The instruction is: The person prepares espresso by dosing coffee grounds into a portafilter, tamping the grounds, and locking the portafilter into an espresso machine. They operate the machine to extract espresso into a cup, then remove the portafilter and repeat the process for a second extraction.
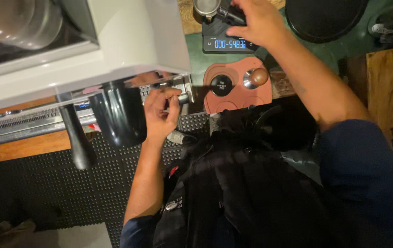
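Note:
My left hand (160, 113) is closed around a small knob or lever (183, 97) at the front right corner of the white espresso machine (127, 36). A black portafilter handle (78, 142) and a black group cover (119, 117) hang just left of that hand. My right hand (257, 20) reaches far forward and grips the black handle of a metal portafilter (208, 8) resting on a black digital scale (226, 41) with a lit blue display.
A terracotta tamping mat (262, 97) holds a black round distributor (221, 85) and a wood-topped tamper (255, 77). A black round tray (325, 18) lies at the far right, a wooden board (392, 82) beside it. Black studded floor matting (35, 193) lies below.

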